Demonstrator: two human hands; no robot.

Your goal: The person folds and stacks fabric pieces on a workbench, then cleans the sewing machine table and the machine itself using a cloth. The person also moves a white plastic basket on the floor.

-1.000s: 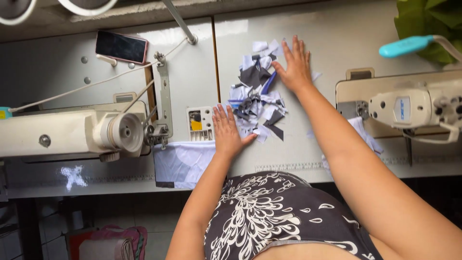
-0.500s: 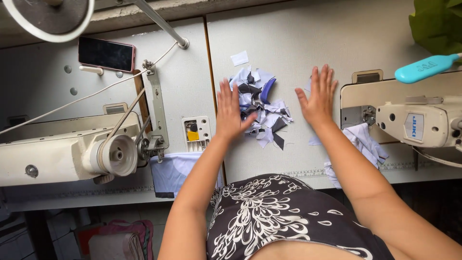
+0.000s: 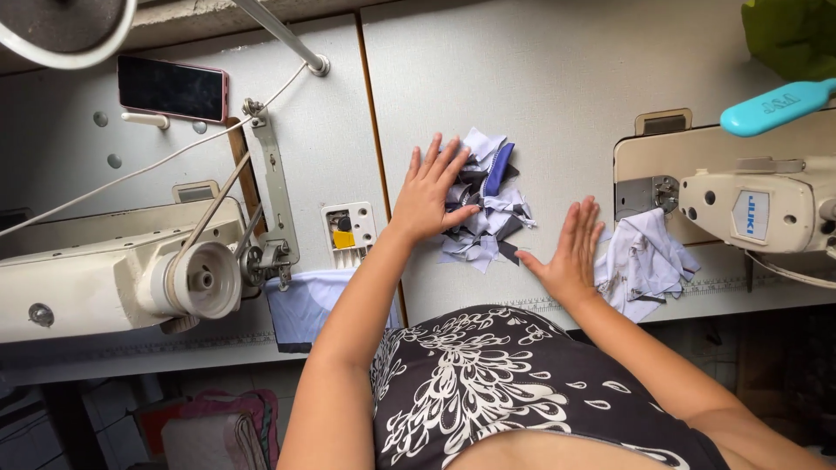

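Head view: looks straight down on a pale grey counter [image 3: 540, 96] with two sewing machines and both bare hands laid on it.
Left hand [image 3: 431, 193]: palm down, fingers [image 3: 433, 159] spread and straight, pressing on the left edge of the fabric scrap pile [image 3: 486, 202]; nothing is gripped.
Right hand [image 3: 570, 248]: flat on the counter, fingers [image 3: 582, 218] together and extended, closing on nothing; its palm edge lies just beside the lower right corner of the pile.
Fabric scrap pile: small white, grey, dark and blue cut pieces heaped between the two hands, partly under the left fingers and just left of the right fingers.
White cloth [image 3: 643, 261]: crumpled, touching or just beyond the right fingers on their outer side, at the foot of the right sewing machine [image 3: 753, 204].
Turquoise handle [image 3: 775, 106]: above that machine, well beyond the right fingers.
Left sewing machine [image 3: 113, 274]: well to the left of the left fingers, its handwheel facing the hands.
Pale blue fabric [image 3: 305, 300]: hangs over the counter edge beside the left forearm, below the left fingers.
Phone [image 3: 172, 88]: dark screen, far beyond and left of the left fingers.
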